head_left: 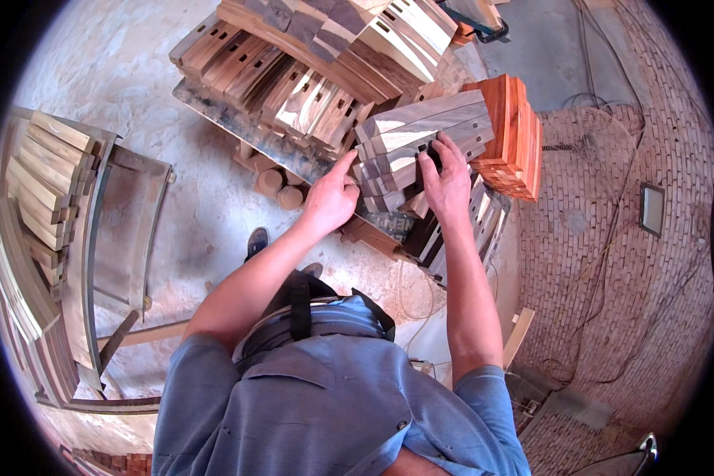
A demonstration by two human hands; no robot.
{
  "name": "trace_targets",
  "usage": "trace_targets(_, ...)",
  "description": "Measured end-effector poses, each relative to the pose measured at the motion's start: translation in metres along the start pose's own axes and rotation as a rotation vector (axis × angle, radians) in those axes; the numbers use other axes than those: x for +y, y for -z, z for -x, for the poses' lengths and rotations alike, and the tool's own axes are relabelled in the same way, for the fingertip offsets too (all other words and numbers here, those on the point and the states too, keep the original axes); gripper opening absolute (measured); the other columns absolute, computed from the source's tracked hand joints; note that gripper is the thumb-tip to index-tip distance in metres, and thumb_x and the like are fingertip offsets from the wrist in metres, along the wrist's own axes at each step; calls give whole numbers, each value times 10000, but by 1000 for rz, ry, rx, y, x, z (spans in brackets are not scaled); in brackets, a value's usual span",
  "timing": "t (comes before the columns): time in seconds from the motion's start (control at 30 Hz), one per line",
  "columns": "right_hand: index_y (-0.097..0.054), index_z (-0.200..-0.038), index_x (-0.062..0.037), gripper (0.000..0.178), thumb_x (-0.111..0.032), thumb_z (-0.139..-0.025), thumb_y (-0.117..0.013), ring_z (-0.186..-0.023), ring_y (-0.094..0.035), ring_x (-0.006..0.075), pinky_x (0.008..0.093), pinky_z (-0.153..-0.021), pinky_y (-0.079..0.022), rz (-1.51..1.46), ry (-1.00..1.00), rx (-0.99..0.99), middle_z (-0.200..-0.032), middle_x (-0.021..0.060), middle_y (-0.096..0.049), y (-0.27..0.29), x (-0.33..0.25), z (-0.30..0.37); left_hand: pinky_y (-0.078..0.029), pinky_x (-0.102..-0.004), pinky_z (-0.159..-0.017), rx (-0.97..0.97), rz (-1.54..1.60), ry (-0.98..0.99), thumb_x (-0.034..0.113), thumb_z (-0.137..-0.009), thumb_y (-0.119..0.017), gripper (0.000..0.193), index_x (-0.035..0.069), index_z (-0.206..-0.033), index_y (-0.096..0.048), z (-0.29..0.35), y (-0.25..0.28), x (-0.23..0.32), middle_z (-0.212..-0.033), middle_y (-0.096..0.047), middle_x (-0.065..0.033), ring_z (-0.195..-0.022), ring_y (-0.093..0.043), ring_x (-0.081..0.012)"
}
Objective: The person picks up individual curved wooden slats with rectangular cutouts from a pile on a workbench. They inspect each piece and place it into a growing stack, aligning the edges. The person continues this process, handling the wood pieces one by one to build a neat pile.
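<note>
- Looking down through the head view, one finds a grey-brown stack (420, 119) of wooden pieces, several layers high, on the worktop (222, 111) in front of the person; it is the landmark for what follows.
- The left hand (332, 194) is at the stack's left end, its index finger extended to that end and its other fingers curled; it appears to have hold of nothing.
- The right hand (447, 178) reaches onto the stack's near, slotted face, thumb and fingers partly spread; whether it pinches a piece, I cannot tell.
- Beyond the stack and to its left stands a larger pile (317, 59) of slotted pieces; just beside its right end is an orange-red stack (509, 143).
- Nearer the person than the stack, more slotted pieces (488, 210) lie beside the right forearm; well apart to its left, a rack (95, 262) carries pale strips (51, 174).
- As a judgement, the layering seems largely done, while the slightly uneven ends suggest some squaring is left; the final count cannot be told.
</note>
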State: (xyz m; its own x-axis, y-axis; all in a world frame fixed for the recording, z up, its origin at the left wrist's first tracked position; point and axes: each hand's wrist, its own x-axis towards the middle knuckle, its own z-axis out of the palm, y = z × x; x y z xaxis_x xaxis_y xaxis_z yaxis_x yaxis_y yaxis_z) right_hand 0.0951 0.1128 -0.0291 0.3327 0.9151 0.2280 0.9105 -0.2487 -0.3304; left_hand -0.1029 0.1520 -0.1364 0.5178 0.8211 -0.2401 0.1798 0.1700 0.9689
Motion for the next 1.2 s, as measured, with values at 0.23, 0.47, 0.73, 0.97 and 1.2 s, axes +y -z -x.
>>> trace_targets(0.23,-640,-1165,44,421,-247,-860,-659,-1255,-516,358,409,-1074,-391,10,3,3,-1350,206,-556,-1,-3,1,-510,-364,-809,-23,61,86,89,-825,-552,628,126,-1442,-441,-15,12,1,-882,-692,-124,-845,-672,-274)
trace_targets(0.47,-632,-1175,43,426,-237,-855,-666,-1278,-496,351,409,-1084,-381,7,-10,-11,-1357,200,-552,0,-4,1,-509,-349,-774,-90,110,101,84,-818,-570,661,72,-1459,-408,-35,10,-4,-844,-676,-128,-794,-664,-243)
trace_targets(0.73,-627,-1178,42,431,-240,-855,-672,-1272,-498,355,412,-1083,-383,21,13,-1,-1360,199,-548,-1,0,2,-496,-330,-698,-57,46,27,53,-833,-563,643,73,-1456,-405,4,13,8,-832,-656,-91,-753,-615,-215)
trace_targets(0.97,-633,-1166,43,425,-242,-854,-675,-1274,-497,356,415,-1083,-383,10,29,24,-1355,194,-554,0,-1,3,-518,-447,-824,-133,-104,7,178,-848,-608,652,55,-1446,-380,37,4,5,-935,-709,-160,-892,-673,-368)
trace_targets(1.2,-637,-1162,48,425,-249,-859,-665,-1291,-488,343,408,-1095,-372,-17,20,39,-1365,174,-556,-1,-2,4,-517,-440,-826,-162,-169,-5,195,-847,-631,683,42,-1454,-358,43,8,14,-942,-704,-156,-899,-672,-361)
